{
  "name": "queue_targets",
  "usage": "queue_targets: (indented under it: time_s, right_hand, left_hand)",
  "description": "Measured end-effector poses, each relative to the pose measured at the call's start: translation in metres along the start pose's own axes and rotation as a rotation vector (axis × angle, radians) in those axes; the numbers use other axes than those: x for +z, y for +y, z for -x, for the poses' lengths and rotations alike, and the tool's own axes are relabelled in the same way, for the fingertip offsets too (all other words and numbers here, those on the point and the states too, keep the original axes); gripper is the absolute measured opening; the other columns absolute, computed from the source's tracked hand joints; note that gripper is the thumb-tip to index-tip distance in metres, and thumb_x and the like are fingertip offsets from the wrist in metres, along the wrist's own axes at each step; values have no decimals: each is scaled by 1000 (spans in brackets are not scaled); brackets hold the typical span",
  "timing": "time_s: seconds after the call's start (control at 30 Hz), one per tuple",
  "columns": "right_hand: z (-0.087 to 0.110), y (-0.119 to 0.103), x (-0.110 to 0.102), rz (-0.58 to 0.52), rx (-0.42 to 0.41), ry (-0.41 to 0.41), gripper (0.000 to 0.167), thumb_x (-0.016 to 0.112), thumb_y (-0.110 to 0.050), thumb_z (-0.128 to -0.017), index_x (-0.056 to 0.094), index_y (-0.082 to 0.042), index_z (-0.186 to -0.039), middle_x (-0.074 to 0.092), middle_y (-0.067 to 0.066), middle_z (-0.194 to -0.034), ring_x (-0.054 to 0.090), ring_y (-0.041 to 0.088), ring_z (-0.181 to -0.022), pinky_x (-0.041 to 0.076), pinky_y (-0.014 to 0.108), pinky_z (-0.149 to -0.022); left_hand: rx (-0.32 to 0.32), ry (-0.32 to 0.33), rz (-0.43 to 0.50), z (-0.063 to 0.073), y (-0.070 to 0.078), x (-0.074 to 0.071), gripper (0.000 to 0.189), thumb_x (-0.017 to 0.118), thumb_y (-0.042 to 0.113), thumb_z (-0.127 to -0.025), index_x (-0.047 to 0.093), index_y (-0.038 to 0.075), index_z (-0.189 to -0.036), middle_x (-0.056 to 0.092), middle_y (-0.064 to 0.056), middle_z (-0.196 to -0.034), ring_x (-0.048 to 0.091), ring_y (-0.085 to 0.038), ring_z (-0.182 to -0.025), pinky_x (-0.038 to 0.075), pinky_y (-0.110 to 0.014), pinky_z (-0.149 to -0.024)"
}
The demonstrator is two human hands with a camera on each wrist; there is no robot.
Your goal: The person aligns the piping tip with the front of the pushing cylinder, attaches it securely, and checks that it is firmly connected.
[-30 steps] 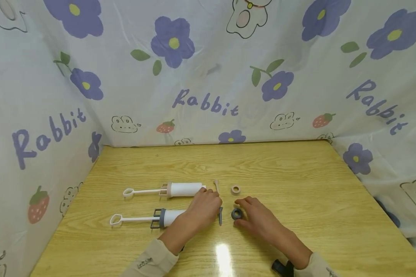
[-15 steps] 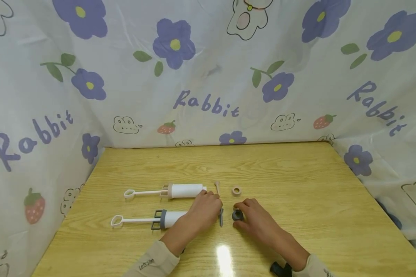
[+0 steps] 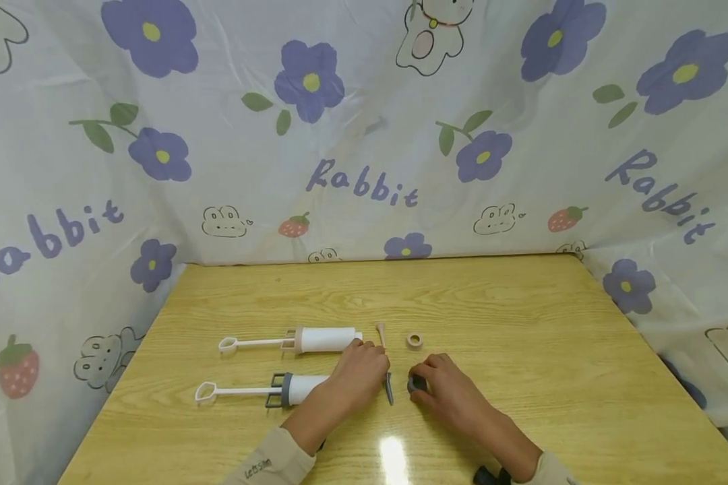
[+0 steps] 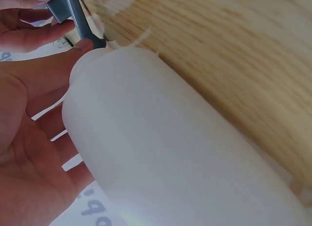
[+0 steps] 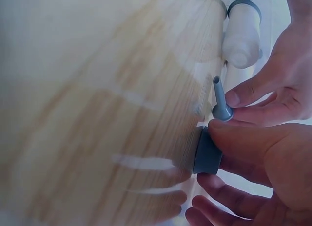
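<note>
My left hand point(image 3: 364, 370) pinches the flared end of a small grey nozzle point(image 5: 220, 99) between thumb and finger; the nozzle's thin end points towards me in the head view. Just right of it, my right hand point(image 3: 451, 387) holds a grey ring-shaped cap point(image 5: 208, 153) between thumb and fingers, tipped on its side at the table. Under my left forearm lies a white syringe-like tube point(image 3: 305, 389) with a grey collar and a plunger handle; its front end is hidden in the head view. The white barrel point(image 4: 161, 138) fills much of the left wrist view.
Farther back lies a second white syringe-like tube point(image 3: 327, 339) with a beige collar. Beyond my hands are a beige nozzle point(image 3: 381, 333) and a beige ring point(image 3: 414, 341). A black object point(image 3: 485, 475) shows beside my right wrist. Printed cloth point(image 3: 364, 135) walls off the wooden table point(image 3: 491, 296).
My right fingers have closed around the grey ring and tipped it up. The grey nozzle has turned slightly, its thin end swinging right. The head view has shifted a little.
</note>
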State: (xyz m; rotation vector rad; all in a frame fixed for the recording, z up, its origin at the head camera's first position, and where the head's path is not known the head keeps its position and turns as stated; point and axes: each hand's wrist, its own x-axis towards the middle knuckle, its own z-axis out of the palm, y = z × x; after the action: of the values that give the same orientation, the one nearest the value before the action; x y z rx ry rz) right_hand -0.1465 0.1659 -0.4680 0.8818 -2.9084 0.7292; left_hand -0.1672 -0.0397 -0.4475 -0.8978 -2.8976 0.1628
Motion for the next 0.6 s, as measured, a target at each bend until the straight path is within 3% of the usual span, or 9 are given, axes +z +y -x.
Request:
queue_targets:
  time_s: [0.33, 0.6]
  right_hand:
    - [-4, -4, -1, 4, 23, 10, 27, 79, -18, -91, 73, -6, -115, 64, 0, -103, 56, 17, -103, 54, 31, -79]
    - [-8, -11, -7, 10, 49, 21, 30, 78, -18, -92, 72, -4, -118, 66, 2, -107, 58, 18, -105, 58, 36, -84]
  left_hand:
    - [18, 2, 39, 3, -10, -5, 12, 78, 22, -93, 77, 20, -81, 67, 5, -79, 64, -15, -78, 50, -32, -77]
    - [17, 14, 89, 6, -21, -10, 13, 75, 18, -94, 78, 19, -82, 64, 5, -75, 61, -14, -73, 50, -31, -78]
